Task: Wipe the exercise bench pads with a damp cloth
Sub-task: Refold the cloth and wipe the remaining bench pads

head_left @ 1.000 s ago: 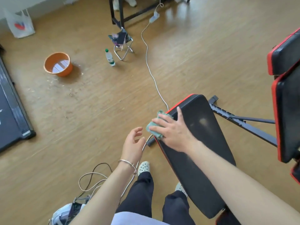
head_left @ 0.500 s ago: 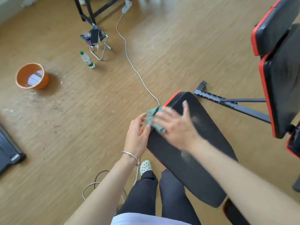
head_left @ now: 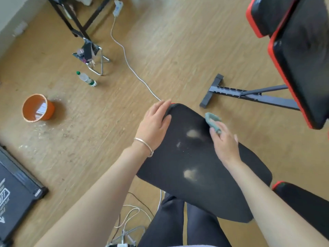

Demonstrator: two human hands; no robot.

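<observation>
Across the seat pad [head_left: 195, 166] my right hand [head_left: 225, 141] is now working the green cloth [head_left: 212, 120]. Half a second ago it was rubbing at the far left corner; now the cloth is sitting bunched at the pad's right edge, my fingers lying fairly straight and close together, pressing down on it. My left hand [head_left: 154, 122], which was touching the pad beside that corner, is now resting flat on it, fingers relaxed and slightly spread, reaching the rim. Pale patches [head_left: 193, 133] are showing on the black surface between my arms. Off to the left, the orange bucket [head_left: 37, 107] and water bottle [head_left: 86, 78] are sitting on the floor [head_left: 178, 41], well apart from the pad.
</observation>
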